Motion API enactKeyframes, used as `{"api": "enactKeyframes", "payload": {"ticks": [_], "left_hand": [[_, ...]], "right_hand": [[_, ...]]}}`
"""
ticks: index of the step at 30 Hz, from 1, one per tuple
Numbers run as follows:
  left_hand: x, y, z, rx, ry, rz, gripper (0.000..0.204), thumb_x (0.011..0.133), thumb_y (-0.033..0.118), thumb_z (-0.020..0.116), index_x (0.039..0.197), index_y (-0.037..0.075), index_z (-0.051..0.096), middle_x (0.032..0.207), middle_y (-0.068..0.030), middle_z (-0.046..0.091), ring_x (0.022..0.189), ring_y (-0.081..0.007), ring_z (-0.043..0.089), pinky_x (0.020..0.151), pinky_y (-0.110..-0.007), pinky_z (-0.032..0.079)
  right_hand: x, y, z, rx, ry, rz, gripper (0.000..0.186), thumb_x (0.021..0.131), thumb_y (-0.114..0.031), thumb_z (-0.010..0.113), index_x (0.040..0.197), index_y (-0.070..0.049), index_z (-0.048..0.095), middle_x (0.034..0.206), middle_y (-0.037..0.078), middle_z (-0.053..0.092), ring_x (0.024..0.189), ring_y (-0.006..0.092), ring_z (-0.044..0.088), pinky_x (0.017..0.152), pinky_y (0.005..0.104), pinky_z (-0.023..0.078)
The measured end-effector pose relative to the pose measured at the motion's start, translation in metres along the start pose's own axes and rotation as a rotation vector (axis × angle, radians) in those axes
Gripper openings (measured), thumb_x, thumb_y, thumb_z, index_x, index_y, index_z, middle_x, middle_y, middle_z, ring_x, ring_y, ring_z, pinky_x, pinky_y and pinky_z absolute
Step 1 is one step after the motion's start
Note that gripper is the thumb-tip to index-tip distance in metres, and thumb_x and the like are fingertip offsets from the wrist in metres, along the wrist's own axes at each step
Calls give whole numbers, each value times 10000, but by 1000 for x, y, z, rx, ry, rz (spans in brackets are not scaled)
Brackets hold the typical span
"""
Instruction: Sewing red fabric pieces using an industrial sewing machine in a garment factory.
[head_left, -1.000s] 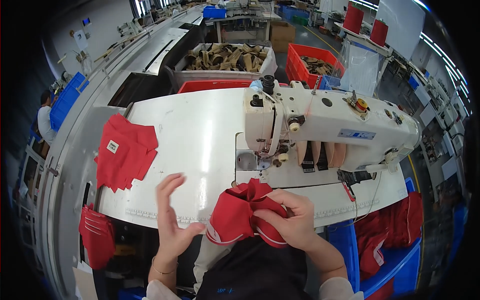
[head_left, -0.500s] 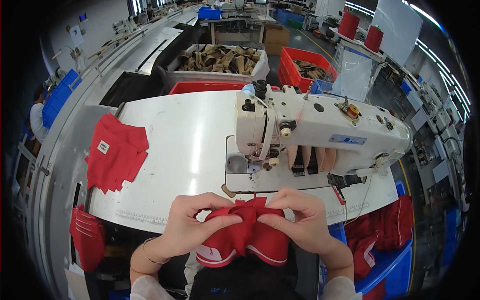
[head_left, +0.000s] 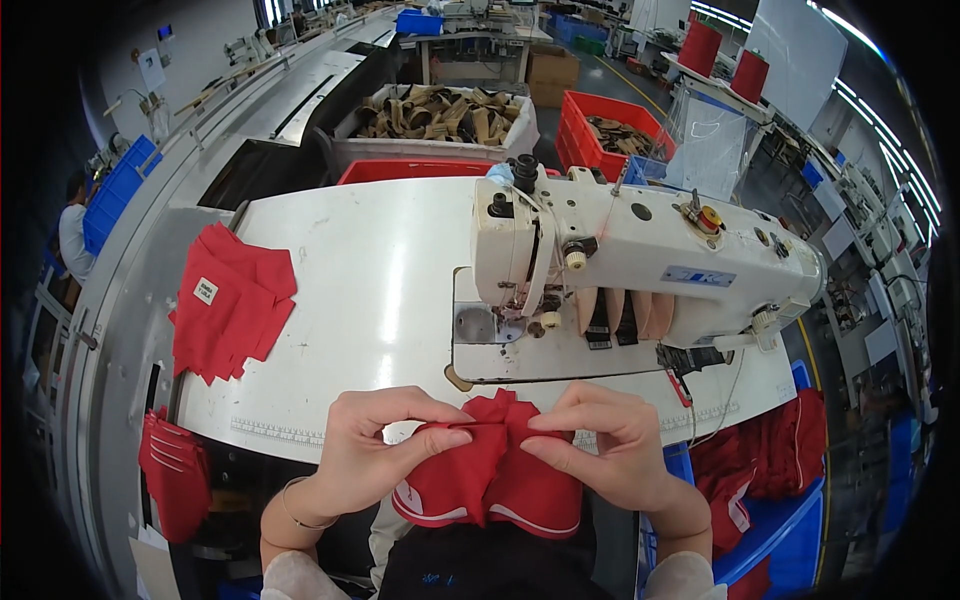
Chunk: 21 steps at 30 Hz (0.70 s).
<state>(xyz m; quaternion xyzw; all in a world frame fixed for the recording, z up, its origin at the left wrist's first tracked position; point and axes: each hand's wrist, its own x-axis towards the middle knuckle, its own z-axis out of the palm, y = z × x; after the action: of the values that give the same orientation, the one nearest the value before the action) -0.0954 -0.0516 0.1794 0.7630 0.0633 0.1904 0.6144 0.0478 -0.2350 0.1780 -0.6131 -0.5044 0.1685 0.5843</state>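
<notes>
A red fabric piece [head_left: 462, 478] with white piping along its lower edge is held up in front of me, over the near edge of the sewing table. My left hand [head_left: 375, 440] pinches its upper left part between thumb and forefinger. On the other side, my right hand [head_left: 618, 450] grips the upper right part with thumb and fingers. Folded layers bunch between the two hands. Just beyond stands a white sewing machine [head_left: 640, 235], its needle area apart from the cloth. At the table's left lies a stack of red cut pieces [head_left: 240, 305], the top one bearing a white label.
Small scissors [head_left: 680, 388] lie beneath the machine arm, near tan and black pieces [head_left: 625, 318]. Red cloth fills a blue bin [head_left: 790, 535] at right. More red piped pieces [head_left: 175, 475] hang at left. Behind the table are a white bin [head_left: 420, 152] and a red crate [head_left: 580, 125].
The bunched top of the red fabric has been spread and turned between my fingers. Both hands still hold it, and the right-hand fingers have shifted slightly.
</notes>
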Motion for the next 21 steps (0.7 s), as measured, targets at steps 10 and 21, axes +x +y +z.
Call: {"api": "enactKeyframes", "payload": {"ticks": [10,21], "left_hand": [[-4,0,-4,18,-34,58,110,792,-3,687,899,-3,710,822,-107,693,755,-149,641,703,-250,498],[85,55,-87,582,-466,116,62,744,-5,666,804,-6,682,762,-113,660,714,-224,632,669,-309,490]], "right_hand": [[-5,-7,7,-146,68,-84,169,730,4,738,888,-49,715,717,45,601,612,130,536,529,248,402],[37,15,100,-231,518,-546,319,732,57,734,1018,59,593,845,167,657,606,179,649,541,237,495]]}}
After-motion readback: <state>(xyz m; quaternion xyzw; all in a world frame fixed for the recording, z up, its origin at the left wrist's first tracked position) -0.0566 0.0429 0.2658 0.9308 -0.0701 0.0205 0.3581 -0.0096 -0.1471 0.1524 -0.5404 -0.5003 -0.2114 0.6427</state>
